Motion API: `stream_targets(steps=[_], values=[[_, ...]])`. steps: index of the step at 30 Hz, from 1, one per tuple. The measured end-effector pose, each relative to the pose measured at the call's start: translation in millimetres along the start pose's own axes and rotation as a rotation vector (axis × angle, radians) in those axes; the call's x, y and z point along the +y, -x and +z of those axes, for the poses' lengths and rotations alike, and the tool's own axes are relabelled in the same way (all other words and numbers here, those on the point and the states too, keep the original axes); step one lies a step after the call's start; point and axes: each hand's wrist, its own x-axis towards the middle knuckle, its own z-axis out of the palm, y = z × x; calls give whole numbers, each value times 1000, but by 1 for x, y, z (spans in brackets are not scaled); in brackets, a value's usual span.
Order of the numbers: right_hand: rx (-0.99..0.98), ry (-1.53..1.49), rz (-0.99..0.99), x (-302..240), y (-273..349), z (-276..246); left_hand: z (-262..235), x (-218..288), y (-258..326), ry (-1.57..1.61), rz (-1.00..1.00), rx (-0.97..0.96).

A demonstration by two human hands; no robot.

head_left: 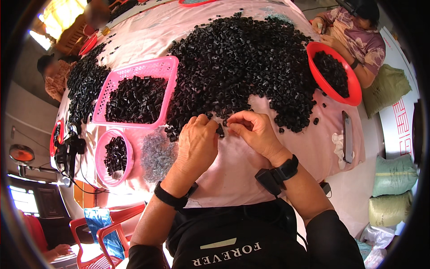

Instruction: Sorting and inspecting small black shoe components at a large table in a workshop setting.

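Both my hands work close together at the near edge of a big heap of small black plastic parts [242, 62] on the pink cloth. My left hand [197, 141] is closed, its back turned up, with a small black plastic part [220, 131] at its fingertips. Just right of it, my right hand [256, 134] pinches thumb and forefinger together; what sits between them is too small to make out. Left of my left hand lies a pile of small clear pieces [157, 152].
A pink basket [172, 87] and a round pink basket [130, 150] hold black parts at the left. At the right are a red basin [354, 87] and a phone [346, 136]. Co-workers [365, 45] sit around the table. A red chair [105, 237] stands lower left.
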Motion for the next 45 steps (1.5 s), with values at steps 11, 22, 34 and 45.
stream_targets(steps=[11, 22, 34, 45], values=[[-27, 65, -74, 0, 0, -1, 2, 0, -1, 157, -25, 43], [53, -71, -11, 1, -2, -2, 0, 6, -1, 298, -46, 33], [-9, 12, -94, 4, -2, -3, -3, 14, 10, 112, 80, -116], [-1, -37, -161, 12, -6, -4, -33, -3, 19, 145, -73, -86]])
